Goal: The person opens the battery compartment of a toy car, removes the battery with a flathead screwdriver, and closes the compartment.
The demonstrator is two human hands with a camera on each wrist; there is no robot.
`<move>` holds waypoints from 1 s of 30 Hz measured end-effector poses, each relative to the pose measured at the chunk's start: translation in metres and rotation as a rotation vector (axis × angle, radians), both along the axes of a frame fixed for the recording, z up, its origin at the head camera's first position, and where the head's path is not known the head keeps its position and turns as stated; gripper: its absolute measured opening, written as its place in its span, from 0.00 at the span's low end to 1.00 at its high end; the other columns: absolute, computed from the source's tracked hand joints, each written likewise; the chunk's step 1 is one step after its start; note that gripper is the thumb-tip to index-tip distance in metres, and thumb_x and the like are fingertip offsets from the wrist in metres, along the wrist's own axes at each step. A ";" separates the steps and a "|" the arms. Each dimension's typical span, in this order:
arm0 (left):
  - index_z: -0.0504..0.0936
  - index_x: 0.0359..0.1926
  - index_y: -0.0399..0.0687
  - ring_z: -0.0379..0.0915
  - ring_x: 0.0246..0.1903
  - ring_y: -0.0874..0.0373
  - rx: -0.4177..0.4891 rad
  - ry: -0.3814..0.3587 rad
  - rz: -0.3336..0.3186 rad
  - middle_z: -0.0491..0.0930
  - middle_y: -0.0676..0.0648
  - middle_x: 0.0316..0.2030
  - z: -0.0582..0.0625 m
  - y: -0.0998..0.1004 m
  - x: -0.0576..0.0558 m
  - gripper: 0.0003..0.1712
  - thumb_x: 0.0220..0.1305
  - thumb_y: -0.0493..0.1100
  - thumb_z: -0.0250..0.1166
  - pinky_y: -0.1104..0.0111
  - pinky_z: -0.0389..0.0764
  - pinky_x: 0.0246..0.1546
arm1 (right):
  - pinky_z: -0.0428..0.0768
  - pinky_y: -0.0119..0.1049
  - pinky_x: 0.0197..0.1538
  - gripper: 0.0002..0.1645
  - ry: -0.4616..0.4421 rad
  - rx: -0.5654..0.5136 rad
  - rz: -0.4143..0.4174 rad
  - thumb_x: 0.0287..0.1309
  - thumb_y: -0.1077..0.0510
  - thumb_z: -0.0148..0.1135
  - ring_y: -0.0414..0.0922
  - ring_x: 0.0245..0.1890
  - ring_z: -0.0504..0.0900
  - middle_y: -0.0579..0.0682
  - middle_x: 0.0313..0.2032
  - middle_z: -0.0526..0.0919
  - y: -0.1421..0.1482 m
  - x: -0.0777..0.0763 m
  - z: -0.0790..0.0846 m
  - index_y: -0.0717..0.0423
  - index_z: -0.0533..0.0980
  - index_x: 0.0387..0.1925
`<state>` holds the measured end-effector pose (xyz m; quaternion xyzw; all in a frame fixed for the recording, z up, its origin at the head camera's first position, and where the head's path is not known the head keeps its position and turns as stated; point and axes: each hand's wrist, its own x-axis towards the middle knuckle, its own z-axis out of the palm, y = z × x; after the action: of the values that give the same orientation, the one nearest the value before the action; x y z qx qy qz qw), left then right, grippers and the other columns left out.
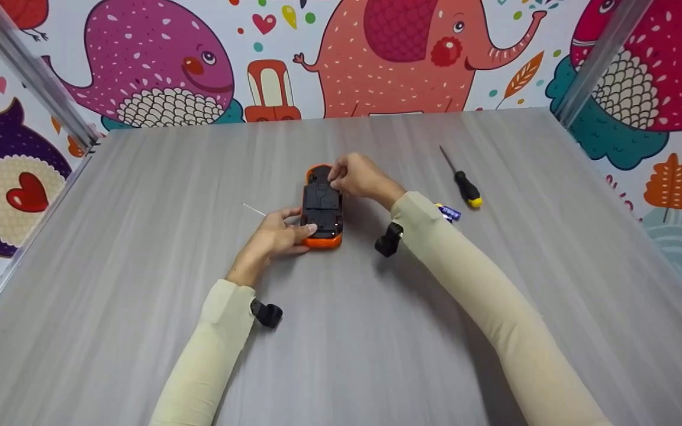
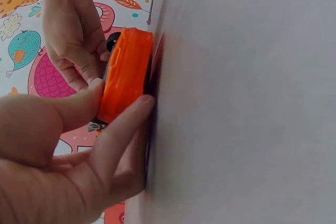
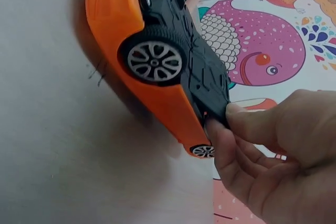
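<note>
An orange toy car (image 1: 324, 242) lies upside down on the table, its black underside facing up. My left hand (image 1: 279, 235) grips the car's near end, with the thumb on the underside and the fingers along the side. In the left wrist view the orange body (image 2: 126, 77) sits between that thumb and fingers. At the far right side of the underside, my right hand (image 1: 359, 176) pinches the edge of a black cover (image 3: 212, 95) between thumb and index finger. A wheel (image 3: 155, 61) shows in the right wrist view. The cover's inner side is hidden.
A screwdriver (image 1: 466, 186) with a black and yellow handle lies to the right. Blue batteries (image 1: 450, 213) lie partly behind the right sleeve. A thin white rod (image 1: 253, 209) lies just beyond the left hand. Printed walls edge the table (image 1: 157, 236).
</note>
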<state>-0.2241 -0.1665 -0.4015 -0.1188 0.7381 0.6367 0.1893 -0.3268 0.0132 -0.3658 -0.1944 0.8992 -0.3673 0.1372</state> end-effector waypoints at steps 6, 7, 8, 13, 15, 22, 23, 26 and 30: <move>0.52 0.78 0.42 0.73 0.61 0.46 -0.002 -0.024 0.000 0.66 0.31 0.69 0.001 0.000 0.000 0.39 0.72 0.36 0.60 0.54 0.81 0.61 | 0.77 0.29 0.32 0.07 -0.012 0.045 0.003 0.65 0.65 0.63 0.43 0.33 0.78 0.50 0.35 0.80 -0.002 0.000 0.004 0.62 0.81 0.43; 0.52 0.78 0.42 0.73 0.61 0.46 -0.002 -0.027 0.000 0.66 0.32 0.69 0.001 0.000 0.000 0.40 0.72 0.36 0.60 0.54 0.81 0.61 | 0.77 0.29 0.32 0.06 -0.014 0.048 0.006 0.65 0.65 0.63 0.43 0.33 0.78 0.51 0.36 0.80 -0.002 0.000 0.004 0.62 0.81 0.43; 0.52 0.78 0.42 0.72 0.61 0.46 -0.002 -0.029 0.000 0.66 0.32 0.69 0.001 0.000 0.000 0.40 0.72 0.36 0.60 0.54 0.81 0.61 | 0.77 0.30 0.33 0.06 -0.015 0.049 0.007 0.65 0.65 0.63 0.43 0.33 0.78 0.52 0.37 0.81 -0.002 0.000 0.005 0.62 0.81 0.43; 0.52 0.78 0.42 0.72 0.62 0.45 0.001 -0.029 0.001 0.66 0.32 0.69 0.001 0.001 -0.001 0.40 0.72 0.36 0.60 0.54 0.81 0.61 | 0.79 0.32 0.37 0.06 -0.001 0.066 0.009 0.65 0.65 0.63 0.44 0.36 0.78 0.54 0.40 0.83 -0.002 0.000 0.007 0.61 0.81 0.43; 0.52 0.78 0.42 0.72 0.63 0.44 0.005 -0.030 0.003 0.66 0.32 0.69 0.001 0.001 -0.001 0.40 0.72 0.35 0.60 0.53 0.81 0.61 | 0.79 0.33 0.38 0.06 0.015 0.077 0.015 0.64 0.65 0.64 0.44 0.36 0.78 0.55 0.41 0.83 -0.002 0.000 0.008 0.60 0.81 0.43; 0.54 0.77 0.42 0.76 0.55 0.47 -0.020 -0.012 -0.008 0.69 0.31 0.66 0.002 0.002 -0.001 0.39 0.71 0.36 0.61 0.57 0.84 0.57 | 0.76 0.30 0.34 0.06 0.092 0.065 0.075 0.63 0.65 0.65 0.42 0.32 0.77 0.54 0.37 0.84 0.002 -0.003 0.007 0.61 0.82 0.41; 0.55 0.77 0.42 0.76 0.53 0.48 -0.026 -0.009 -0.010 0.69 0.31 0.66 0.002 0.002 -0.001 0.39 0.70 0.36 0.61 0.57 0.85 0.56 | 0.76 0.30 0.33 0.06 0.097 0.061 0.085 0.63 0.65 0.66 0.42 0.31 0.77 0.54 0.36 0.84 0.003 -0.004 0.007 0.61 0.82 0.41; 0.55 0.77 0.42 0.76 0.51 0.49 -0.040 -0.009 -0.011 0.69 0.31 0.65 0.002 0.001 0.000 0.40 0.70 0.36 0.62 0.58 0.85 0.56 | 0.75 0.28 0.30 0.06 0.091 0.064 0.110 0.63 0.65 0.66 0.40 0.28 0.76 0.54 0.35 0.84 0.004 -0.005 0.005 0.62 0.83 0.41; 0.54 0.78 0.43 0.75 0.59 0.47 -0.048 -0.021 -0.012 0.68 0.32 0.68 0.002 0.001 0.000 0.40 0.71 0.37 0.62 0.56 0.83 0.59 | 0.75 0.27 0.30 0.07 0.055 0.075 0.117 0.62 0.64 0.67 0.40 0.28 0.76 0.54 0.35 0.84 0.005 -0.006 0.006 0.61 0.83 0.42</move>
<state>-0.2240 -0.1657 -0.3995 -0.1256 0.7519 0.6161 0.1981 -0.3323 0.0184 -0.3598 -0.2515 0.9029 -0.3191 0.1407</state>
